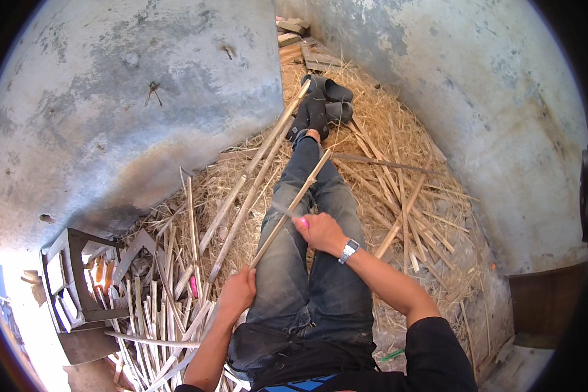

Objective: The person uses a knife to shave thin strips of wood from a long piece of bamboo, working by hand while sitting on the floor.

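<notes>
My left hand (239,293) is closed round the lower end of a slim pale bamboo or wood strip (306,185). The strip slants up and away over my outstretched legs, its far end near my shins. In my right hand (325,232) is a knife with a pink handle (303,223), its grip mostly covered by my fingers. Slightly blurred, the knife blade (284,210) points left across the strip at about its middle; whether it cuts in, I cannot tell. Fine shavings cling to the strip near its far end.
Long strips (247,202) lean beside my left leg, and a pile of pale split strips (151,320) lies at lower left. A dark frame (78,277) stands at far left. Straw-like shavings (372,111) and more sticks (398,209) cover the floor on the right. Walls (464,85) rise on both sides.
</notes>
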Demonstrator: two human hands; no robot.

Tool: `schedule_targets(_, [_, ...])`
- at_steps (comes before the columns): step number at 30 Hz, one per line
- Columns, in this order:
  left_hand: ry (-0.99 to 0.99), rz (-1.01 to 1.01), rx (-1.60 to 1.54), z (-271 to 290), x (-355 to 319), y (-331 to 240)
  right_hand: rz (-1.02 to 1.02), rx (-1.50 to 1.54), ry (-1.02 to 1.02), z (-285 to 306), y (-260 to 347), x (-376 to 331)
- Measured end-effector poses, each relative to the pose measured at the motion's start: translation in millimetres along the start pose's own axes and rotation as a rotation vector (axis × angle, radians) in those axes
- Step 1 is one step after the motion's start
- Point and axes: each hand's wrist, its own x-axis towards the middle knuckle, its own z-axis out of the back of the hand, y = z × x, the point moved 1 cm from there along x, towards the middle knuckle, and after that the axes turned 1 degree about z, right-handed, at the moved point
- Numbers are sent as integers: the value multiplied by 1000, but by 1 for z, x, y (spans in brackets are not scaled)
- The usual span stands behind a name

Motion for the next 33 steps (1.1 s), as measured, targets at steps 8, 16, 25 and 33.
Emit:
schedule_targets(8, [-6, 10, 8, 2, -3, 7, -1, 88, 52, -10, 4, -6])
schedule_targets(16, [-10, 18, 19, -8, -6, 7, -14, 38, -91, 11, -17, 14])
schedule_targets(25, [-17, -43, -6, 6, -8, 13, -147, 15, -279, 8, -28, 3])
schedule_targets(33, [64, -3, -162, 15, -43, 16, -120, 440, -157, -20, 15, -71])
